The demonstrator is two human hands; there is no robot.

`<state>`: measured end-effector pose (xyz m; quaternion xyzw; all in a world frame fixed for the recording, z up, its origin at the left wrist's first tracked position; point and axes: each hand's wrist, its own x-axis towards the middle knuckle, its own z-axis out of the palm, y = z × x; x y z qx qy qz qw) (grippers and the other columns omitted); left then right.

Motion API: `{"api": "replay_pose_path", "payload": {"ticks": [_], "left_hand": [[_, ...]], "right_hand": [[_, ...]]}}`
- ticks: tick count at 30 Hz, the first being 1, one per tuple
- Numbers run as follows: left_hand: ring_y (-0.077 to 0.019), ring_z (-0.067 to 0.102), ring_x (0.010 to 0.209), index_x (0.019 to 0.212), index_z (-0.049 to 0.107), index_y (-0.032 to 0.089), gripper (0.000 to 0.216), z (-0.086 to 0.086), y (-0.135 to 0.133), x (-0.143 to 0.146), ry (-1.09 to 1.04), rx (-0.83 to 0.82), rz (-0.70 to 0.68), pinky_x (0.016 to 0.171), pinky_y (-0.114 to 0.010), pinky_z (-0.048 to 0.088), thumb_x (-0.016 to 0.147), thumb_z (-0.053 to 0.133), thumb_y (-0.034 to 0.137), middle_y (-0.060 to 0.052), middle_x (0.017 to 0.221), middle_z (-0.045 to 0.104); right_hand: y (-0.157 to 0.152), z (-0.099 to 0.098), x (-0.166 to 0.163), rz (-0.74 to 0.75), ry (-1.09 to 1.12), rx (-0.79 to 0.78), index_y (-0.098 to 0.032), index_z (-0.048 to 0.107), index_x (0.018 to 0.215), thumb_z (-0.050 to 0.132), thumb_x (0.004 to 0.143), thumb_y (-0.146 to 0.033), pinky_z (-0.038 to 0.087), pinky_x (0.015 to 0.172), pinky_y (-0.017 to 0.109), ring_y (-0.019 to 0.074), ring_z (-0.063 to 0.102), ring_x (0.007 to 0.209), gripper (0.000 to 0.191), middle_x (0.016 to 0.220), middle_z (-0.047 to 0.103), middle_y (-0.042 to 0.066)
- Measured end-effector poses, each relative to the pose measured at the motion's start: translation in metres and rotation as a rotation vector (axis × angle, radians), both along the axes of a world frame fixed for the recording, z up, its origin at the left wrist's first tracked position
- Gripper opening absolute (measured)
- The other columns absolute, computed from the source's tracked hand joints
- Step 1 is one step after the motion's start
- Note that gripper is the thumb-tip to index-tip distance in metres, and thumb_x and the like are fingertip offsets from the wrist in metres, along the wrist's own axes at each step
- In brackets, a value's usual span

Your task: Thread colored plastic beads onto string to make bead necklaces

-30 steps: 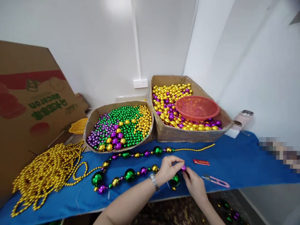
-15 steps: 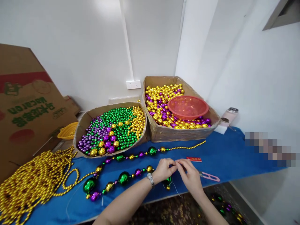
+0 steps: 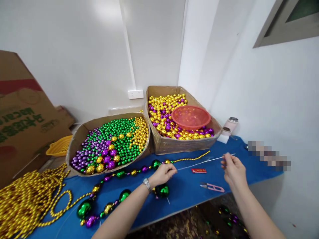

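A white thread (image 3: 200, 163) runs taut between my two hands above the blue cloth. My left hand (image 3: 163, 173), with a watch (image 3: 147, 184) on its wrist, pinches one end. The other stretch is pinched by my right hand (image 3: 233, 170), and a short straight tip sticks out past those fingers. Under my left hand lies a large green bead (image 3: 163, 190) with smaller beads. A string of green, gold and purple beads (image 3: 134, 172) curves over the cloth, partly hidden by my left forearm. Pink-handled thread snips (image 3: 213, 187) lie near my right hand.
Behind stand a box of small beads (image 3: 109, 132) and a box of larger beads (image 3: 164, 109) with a red plastic basket (image 3: 191, 117) in it. Gold bead strands (image 3: 27, 199) heap at left. A red packet (image 3: 198, 171) lies centrally; a pink flask (image 3: 231, 124) stands at right.
My hands were together at the fingertips; now they are apart, my right hand having moved right and up, with the thread stretched between them. The camera view has shifted somewhat.
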<state>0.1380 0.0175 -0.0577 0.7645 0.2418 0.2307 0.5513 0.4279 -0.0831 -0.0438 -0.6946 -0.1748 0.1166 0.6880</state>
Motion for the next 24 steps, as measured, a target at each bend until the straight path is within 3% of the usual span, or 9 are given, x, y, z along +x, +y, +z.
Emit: {"api": "replay_pose_path", "payload": {"ticks": [5,9,12,18,21,24], "left_hand": [[-0.0102,0.046,0.050,0.075,0.064,0.014,0.036,0.013,0.010,-0.017,-0.033,-0.059,0.045,0.050,-0.020,0.034,0.080,0.057,0.049,0.001,0.057,0.056],[-0.0125,0.053,0.059,0.075,0.063,0.014,0.037,0.035,0.012,-0.022,-0.153,-0.173,0.100,0.060,-0.023,0.040,0.079,0.058,0.050,-0.002,0.060,0.059],[-0.0128,0.054,0.061,0.075,0.065,0.014,0.034,0.059,0.014,-0.022,-0.247,-0.271,0.109,0.064,-0.024,0.041,0.075,0.065,0.047,-0.002,0.061,0.060],[-0.0107,0.053,0.059,0.076,0.064,0.013,0.031,0.095,0.022,-0.021,-0.331,-0.345,0.145,0.062,-0.023,0.040,0.072,0.070,0.043,0.000,0.060,0.058],[-0.0097,0.052,0.056,0.076,0.063,0.013,0.032,0.104,0.022,-0.020,-0.342,-0.343,0.179,0.060,-0.023,0.041,0.071,0.071,0.044,0.000,0.058,0.057],[-0.0068,0.046,0.050,0.076,0.061,0.014,0.033,0.107,0.020,-0.019,-0.361,-0.341,0.186,0.055,-0.022,0.040,0.069,0.071,0.045,0.002,0.059,0.055]], "right_hand": [[-0.023,-0.026,0.047,-0.162,0.195,-0.132,-0.014,0.056,0.095,0.055,0.089,-0.037,0.046,0.049,0.019,0.0065,0.054,0.056,0.024,0.079,0.059,-0.001],[-0.040,-0.045,0.066,-0.151,0.317,-0.270,-0.014,0.057,0.108,0.055,0.090,-0.030,0.053,0.065,0.029,0.0127,0.061,0.078,0.024,0.099,0.061,0.004],[-0.049,-0.056,0.070,-0.117,0.362,-0.346,-0.015,0.056,0.111,0.055,0.090,-0.031,0.053,0.069,0.032,0.0145,0.062,0.083,0.027,0.104,0.061,0.005],[-0.055,-0.069,0.074,-0.055,0.360,-0.440,-0.014,0.058,0.099,0.055,0.090,-0.032,0.050,0.055,0.022,0.0081,0.057,0.064,0.021,0.086,0.061,0.000],[-0.055,-0.070,0.075,-0.039,0.325,-0.456,-0.015,0.057,0.080,0.058,0.086,-0.033,0.042,0.044,0.019,0.0065,0.050,0.047,0.019,0.066,0.058,-0.003],[-0.057,-0.068,0.074,-0.043,0.261,-0.461,-0.019,0.053,0.063,0.062,0.077,-0.029,0.039,0.037,0.023,0.0114,0.049,0.037,0.020,0.052,0.056,-0.001]]}}
